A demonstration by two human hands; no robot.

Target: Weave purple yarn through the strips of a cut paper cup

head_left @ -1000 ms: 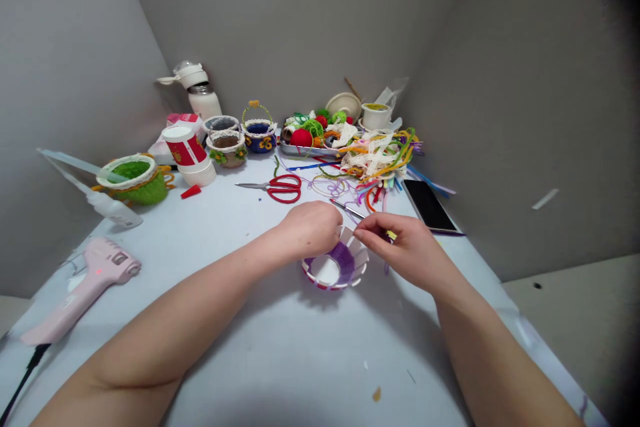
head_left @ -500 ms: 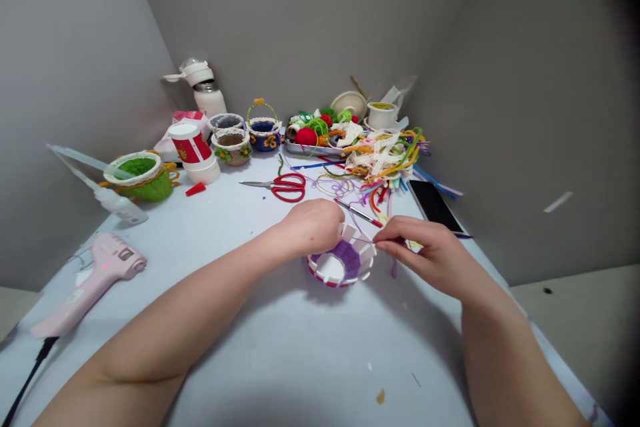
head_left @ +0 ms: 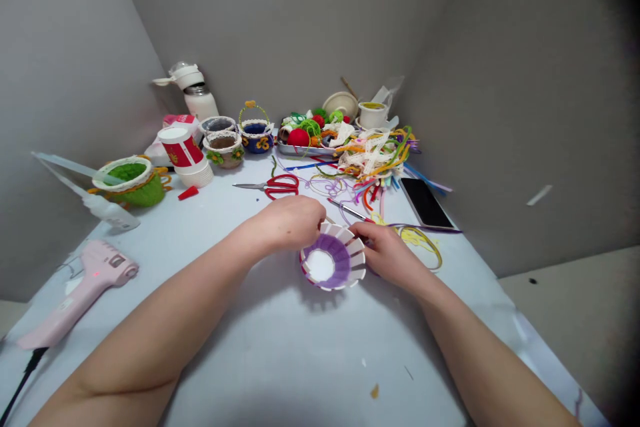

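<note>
A small paper cup (head_left: pixel 333 263), cut into strips and woven with purple yarn, sits on the white table (head_left: pixel 280 360). My left hand (head_left: pixel 287 221) grips its far left rim with curled fingers. Closed against the cup's right side, my right hand (head_left: pixel 387 250) pinches the purple yarn. A loose purple strand (head_left: pixel 425 228) trails right from there, beside a coil of yellow yarn (head_left: pixel 423 240).
Red scissors (head_left: pixel 273 186), a pink glue gun (head_left: pixel 80 283), a phone (head_left: pixel 425 203), red paper cups (head_left: pixel 185 153), a green basket (head_left: pixel 127 181), small decorated baskets (head_left: pixel 240 137), a tray of yarn balls (head_left: pixel 307 133), a pile of pipe cleaners (head_left: pixel 377 160) and a white bottle (head_left: pixel 197 93) surround the work area.
My right hand drew the yarn out to the right, then came back against the cup's right side. The cup now tilts its opening more toward me.
</note>
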